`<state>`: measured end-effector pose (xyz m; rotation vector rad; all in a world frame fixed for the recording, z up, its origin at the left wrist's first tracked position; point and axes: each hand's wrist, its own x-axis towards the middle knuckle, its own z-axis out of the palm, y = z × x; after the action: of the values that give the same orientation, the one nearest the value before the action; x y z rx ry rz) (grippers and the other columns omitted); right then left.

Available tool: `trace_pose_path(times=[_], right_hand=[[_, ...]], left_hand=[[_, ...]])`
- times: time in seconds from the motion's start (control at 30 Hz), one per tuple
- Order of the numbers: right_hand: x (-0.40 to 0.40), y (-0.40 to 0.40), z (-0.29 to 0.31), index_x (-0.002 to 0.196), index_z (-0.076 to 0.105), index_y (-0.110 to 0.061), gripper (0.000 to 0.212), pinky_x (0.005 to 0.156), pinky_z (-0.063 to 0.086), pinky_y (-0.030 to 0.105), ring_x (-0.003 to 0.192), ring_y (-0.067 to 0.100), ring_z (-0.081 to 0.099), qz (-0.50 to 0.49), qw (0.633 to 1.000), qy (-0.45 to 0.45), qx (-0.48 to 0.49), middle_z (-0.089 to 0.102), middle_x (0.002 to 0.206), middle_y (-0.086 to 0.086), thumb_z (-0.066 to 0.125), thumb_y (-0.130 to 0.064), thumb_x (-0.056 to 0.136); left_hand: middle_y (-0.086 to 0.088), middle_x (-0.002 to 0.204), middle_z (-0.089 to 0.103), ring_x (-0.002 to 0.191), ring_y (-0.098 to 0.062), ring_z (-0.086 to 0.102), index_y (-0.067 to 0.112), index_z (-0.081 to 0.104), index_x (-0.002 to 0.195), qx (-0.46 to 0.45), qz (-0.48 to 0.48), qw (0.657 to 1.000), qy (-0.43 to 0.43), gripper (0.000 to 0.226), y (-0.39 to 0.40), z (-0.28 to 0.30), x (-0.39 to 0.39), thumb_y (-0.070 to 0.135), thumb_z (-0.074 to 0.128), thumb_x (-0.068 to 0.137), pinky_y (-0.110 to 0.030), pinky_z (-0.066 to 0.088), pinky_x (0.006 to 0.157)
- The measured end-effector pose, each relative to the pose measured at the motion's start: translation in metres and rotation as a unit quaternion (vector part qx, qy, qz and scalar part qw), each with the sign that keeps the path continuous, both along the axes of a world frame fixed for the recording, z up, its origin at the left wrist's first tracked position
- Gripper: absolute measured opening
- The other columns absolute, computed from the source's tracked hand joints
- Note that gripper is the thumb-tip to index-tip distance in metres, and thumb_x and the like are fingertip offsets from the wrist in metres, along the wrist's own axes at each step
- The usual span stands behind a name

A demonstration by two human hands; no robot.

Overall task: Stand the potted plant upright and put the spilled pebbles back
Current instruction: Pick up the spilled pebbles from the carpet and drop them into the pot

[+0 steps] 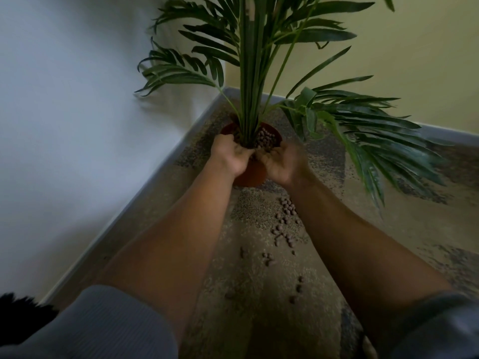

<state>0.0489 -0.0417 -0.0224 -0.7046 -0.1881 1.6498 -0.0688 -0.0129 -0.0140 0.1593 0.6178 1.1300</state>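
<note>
At the corner where two walls meet, the potted plant [248, 86] is standing upright in its brown pot [252, 172] on the speckled carpet [259, 294]. Both hands are meeting at the pot's near rim. The left hand [229, 156] is curling over the rim; whether it grips is unclear. The right hand [280, 161], blurred, is cupping pebbles. Spilled pebbles [285, 224] are lying scattered on the carpet nearer the person, between the forearms.

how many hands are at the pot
2: the left hand at the pot's left rim, the right hand at its front right, blurred, over pebbles.
</note>
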Motion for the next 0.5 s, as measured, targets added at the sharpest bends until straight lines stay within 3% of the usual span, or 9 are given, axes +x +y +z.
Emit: trace_pose_path(times=[0.13, 0.23, 0.3, 0.37, 0.43, 0.5], right_hand=[[0.004, -0.002, -0.007, 0.145, 0.03, 0.007, 0.049, 0.115, 0.035, 0.047, 0.135, 0.038, 0.043, -0.01, 1.0, -0.014, -0.025, 0.04, 0.146, 0.028, 0.028, -0.021, 0.104], [0.007, -0.002, -0.013, 0.151, 0.016, 0.006, 0.053, 0.117, 0.031, 0.045, 0.141, 0.035, 0.035, -0.025, 0.998, -0.028, -0.046, 0.028, 0.154, 0.026, 0.026, -0.015, 0.103], [0.009, -0.003, -0.015, 0.151, 0.013, 0.006, 0.054, 0.117, 0.031, 0.043, 0.142, 0.035, 0.033, -0.027, 0.998, -0.031, -0.047, 0.026, 0.155, 0.026, 0.025, -0.013, 0.103], [0.011, -0.005, -0.017, 0.149, 0.013, 0.009, 0.053, 0.116, 0.032, 0.042, 0.142, 0.035, 0.033, -0.023, 0.998, -0.036, -0.044, 0.027, 0.153, 0.027, 0.024, -0.011, 0.102], [0.012, -0.009, -0.019, 0.146, 0.021, 0.011, 0.049, 0.112, 0.038, 0.041, 0.137, 0.035, 0.04, -0.008, 0.998, -0.05, -0.044, 0.035, 0.149, 0.028, 0.026, -0.008, 0.101], [0.011, -0.016, -0.024, 0.138, 0.035, 0.011, 0.041, 0.103, 0.047, 0.038, 0.126, 0.035, 0.052, 0.02, 0.995, -0.086, -0.056, 0.048, 0.139, 0.028, 0.031, -0.005, 0.101]], left_hand=[[-0.028, 0.153, 0.026, 0.144, -0.038, 0.026, -0.007, 0.019, 0.15, -0.032, 0.016, 0.999, 0.012, 0.051, -0.004, -0.009, -0.002, 0.016, 0.028, 0.106, -0.045, 0.026, 0.116], [-0.026, 0.149, 0.037, 0.139, -0.035, 0.038, -0.005, 0.03, 0.148, -0.042, 0.032, 0.998, 0.023, 0.047, -0.009, -0.023, -0.004, 0.018, 0.031, 0.106, -0.04, 0.033, 0.115], [-0.022, 0.138, 0.053, 0.127, -0.03, 0.054, -0.003, 0.044, 0.14, -0.038, 0.029, 0.998, 0.035, 0.042, -0.017, -0.033, -0.007, 0.02, 0.037, 0.105, -0.035, 0.047, 0.105], [-0.016, 0.122, 0.065, 0.108, -0.023, 0.066, 0.0, 0.056, 0.127, -0.043, 0.017, 0.997, 0.059, 0.035, -0.025, -0.044, -0.011, 0.022, 0.044, 0.103, -0.028, 0.057, 0.084], [-0.009, 0.112, 0.068, 0.096, -0.018, 0.068, 0.006, 0.062, 0.12, -0.051, -0.012, 0.992, 0.116, 0.03, -0.034, -0.055, -0.014, 0.024, 0.047, 0.101, -0.024, 0.057, 0.071], [-0.005, 0.116, 0.067, 0.094, -0.014, 0.066, 0.011, 0.062, 0.122, -0.053, -0.056, 0.978, 0.195, 0.03, -0.043, -0.066, -0.015, 0.026, 0.047, 0.1, -0.022, 0.053, 0.07]])
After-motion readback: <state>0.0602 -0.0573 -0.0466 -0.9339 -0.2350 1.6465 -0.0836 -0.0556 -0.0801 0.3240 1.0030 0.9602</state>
